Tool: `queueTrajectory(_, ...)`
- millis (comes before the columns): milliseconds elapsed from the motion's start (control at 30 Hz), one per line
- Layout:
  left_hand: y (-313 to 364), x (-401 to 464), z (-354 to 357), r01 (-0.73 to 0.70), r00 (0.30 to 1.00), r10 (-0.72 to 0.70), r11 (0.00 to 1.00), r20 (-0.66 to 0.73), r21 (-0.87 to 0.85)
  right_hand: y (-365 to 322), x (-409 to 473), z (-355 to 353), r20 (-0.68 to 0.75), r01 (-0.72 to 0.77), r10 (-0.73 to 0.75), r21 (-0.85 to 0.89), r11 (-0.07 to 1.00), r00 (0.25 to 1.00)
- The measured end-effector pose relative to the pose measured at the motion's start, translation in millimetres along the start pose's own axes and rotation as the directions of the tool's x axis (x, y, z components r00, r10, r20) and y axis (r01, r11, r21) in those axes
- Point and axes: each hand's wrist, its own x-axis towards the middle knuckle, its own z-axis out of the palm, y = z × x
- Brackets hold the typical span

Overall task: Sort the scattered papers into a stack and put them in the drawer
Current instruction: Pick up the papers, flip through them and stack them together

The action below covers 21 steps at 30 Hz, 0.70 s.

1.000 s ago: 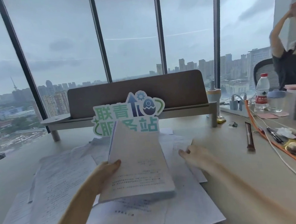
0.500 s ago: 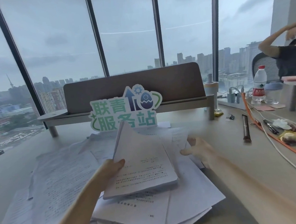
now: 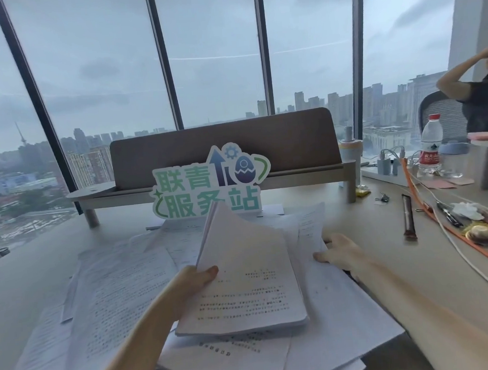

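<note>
Both forearms bare; left hand (image 3: 196, 277), right hand (image 3: 340, 251) ungloved.

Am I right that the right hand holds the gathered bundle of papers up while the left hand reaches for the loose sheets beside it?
Not quite: the hands are swapped. In the head view the left hand holds the gathered bundle of papers up, thumb on top, while the right hand reaches for the loose sheets beside it.
</note>
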Motion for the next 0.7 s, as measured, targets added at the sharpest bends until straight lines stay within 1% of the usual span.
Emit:
queueTrajectory(67,-0.1,-0.6,-0.5,-0.012,1.0,0.012,0.999,0.017,-0.039,3.0,5.3,-4.6,-0.017,0.039,-0.041,-0.145,0.989,0.999)
queueTrajectory(167,2.9,-1.3,-2.3,-0.026,1.0,0.026,0.997,0.001,-0.073,5.6,9.8,-5.6,-0.01,0.092,-0.095,-0.165,0.982,0.995)
queueTrajectory(233,4.3,-0.8,-2.5,-0.032,0.999,0.032,0.996,0.001,-0.085,6.9,13.5,-2.7,-0.024,0.108,-0.116,-0.215,0.971,0.993)
queueTrajectory(300,3.1,-0.6,-0.1,-0.021,1.0,0.022,0.997,0.008,-0.073,5.0,12.4,-1.1,-0.041,0.08,-0.092,-0.237,0.968,0.995)
queueTrajectory(367,0.1,0.4,2.9,-0.017,1.0,0.018,0.999,0.022,-0.051,1.3,7.9,-1.5,-0.028,0.051,-0.058,-0.199,0.979,0.998)
queueTrajectory(467,-1.6,0.7,4.5,-0.023,0.999,0.025,0.998,0.028,-0.06,0.3,6.5,-3.4,-0.026,0.008,-0.01,-0.089,0.996,1.0)
queueTrajectory(567,-2.4,0.8,1.8,-0.018,0.999,0.023,0.994,0.041,-0.108,1.7,6.7,-3.3,-0.05,-0.038,0.038,-0.003,0.999,0.998)
queueTrajectory(700,-2.6,0.1,-4.4,0.002,0.999,0.011,0.97,0.052,-0.242,3.2,6.3,-7.0,-0.122,-0.044,0.06,0.127,0.991,0.991)
